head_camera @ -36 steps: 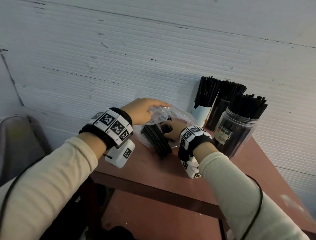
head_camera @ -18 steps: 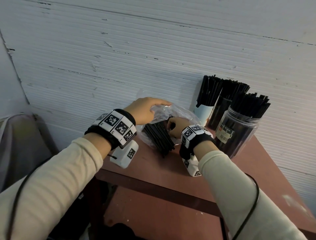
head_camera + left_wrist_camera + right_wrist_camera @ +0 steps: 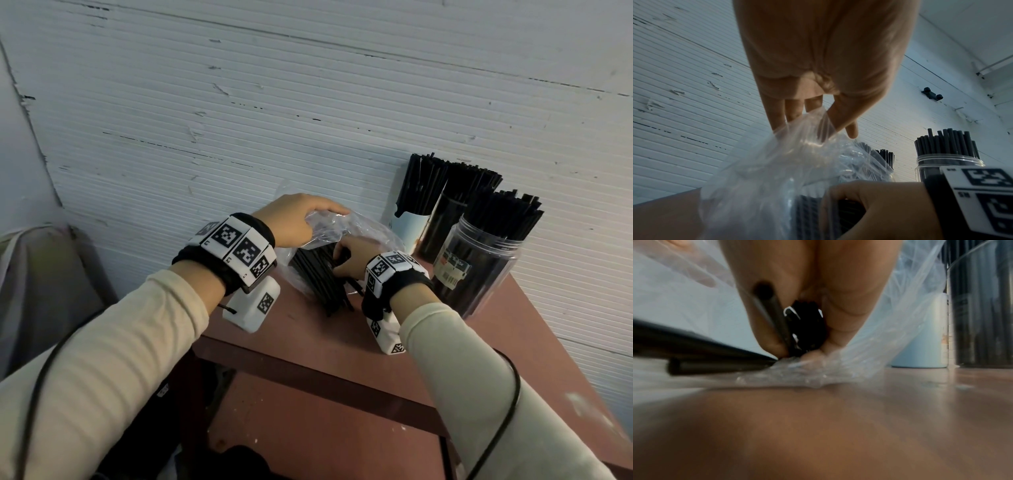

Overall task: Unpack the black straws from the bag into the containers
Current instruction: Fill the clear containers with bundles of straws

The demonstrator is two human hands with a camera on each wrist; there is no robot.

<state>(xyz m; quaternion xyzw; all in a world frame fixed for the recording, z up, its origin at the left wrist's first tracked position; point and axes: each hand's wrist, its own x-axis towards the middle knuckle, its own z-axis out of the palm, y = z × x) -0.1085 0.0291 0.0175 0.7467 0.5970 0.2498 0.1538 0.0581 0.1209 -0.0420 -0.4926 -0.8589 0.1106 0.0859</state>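
Gripping a bundle of black straws [image 3: 322, 277] inside the clear bag [image 3: 359, 229], the right hand [image 3: 349, 257] has fingers and thumb curled round the bundle near its far end; the right wrist view shows straw ends bunched between thumb and fingers. Left hand [image 3: 294, 219] pinches the bag's upper film between thumb and fingertips [image 3: 852, 131] and holds it up, so the mouth faces the person. Bag lies on the brown table [image 3: 513, 342]. Long axis of the bundle runs from the far end in the bag toward the person, near ends poking out of the mouth onto the table. Containers sit to the right of the bag: clear jar [image 3: 476, 267], a dark tube [image 3: 442, 226] and a light blue cup [image 3: 407, 226] against the wall, all already stuffed with upright straws. Right hand is the nearer one to them. Judgement: bundle must slide out along its own axis toward the person, then swing upright and go right; jar looks closest, but room left inside is hard to tell.
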